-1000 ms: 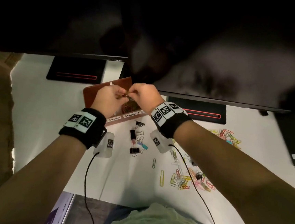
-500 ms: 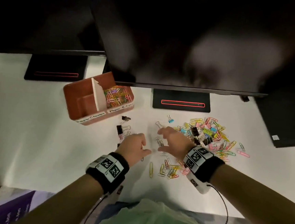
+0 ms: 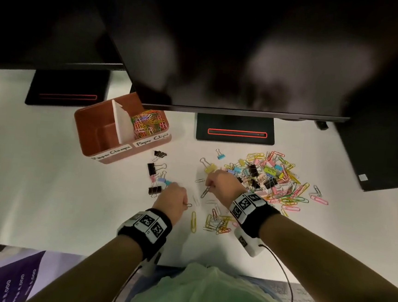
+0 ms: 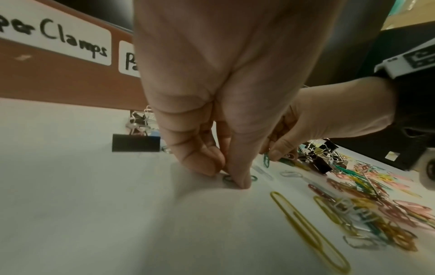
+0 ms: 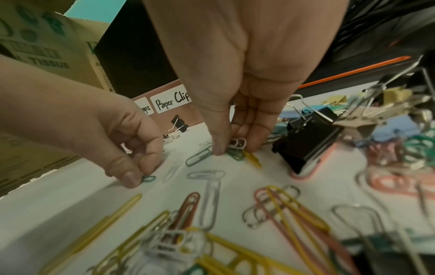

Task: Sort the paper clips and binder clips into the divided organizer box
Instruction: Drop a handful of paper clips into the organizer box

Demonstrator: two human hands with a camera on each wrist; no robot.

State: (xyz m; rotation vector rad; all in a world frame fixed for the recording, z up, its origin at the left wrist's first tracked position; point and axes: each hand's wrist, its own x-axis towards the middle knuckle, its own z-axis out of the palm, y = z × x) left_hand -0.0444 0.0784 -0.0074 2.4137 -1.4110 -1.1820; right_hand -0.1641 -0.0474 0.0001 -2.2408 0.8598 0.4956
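The brown organizer box [image 3: 101, 153] stands at the back left. Its right "Paper Clips" half holds coloured paper clips [image 3: 147, 123]; nothing shows in its left "Paper Clamps" half. My left hand [image 3: 185, 203] pinches a small green paper clip [image 4: 253, 178] against the white table. A little to the right, my right hand [image 3: 208, 186] pinches a few paper clips [image 5: 237, 144], white, green and yellow, at the table surface. A big mixed pile of clips [image 3: 275, 179] lies behind the right wrist. A few binder clips [image 3: 156, 173] lie in front of the box.
A large monitor [image 3: 225, 56] overhangs the back of the table, with its black stand [image 3: 235, 130] beside the box. Loose paper clips [image 3: 215, 222] and a long yellow one [image 3: 193, 221] lie near the front edge. A cardboard carton [image 5: 35, 46] stands at the left.
Both hands came back from above the organizer box to the table. Half a second ago they hovered with loose fingers; now each pinches paper clips.
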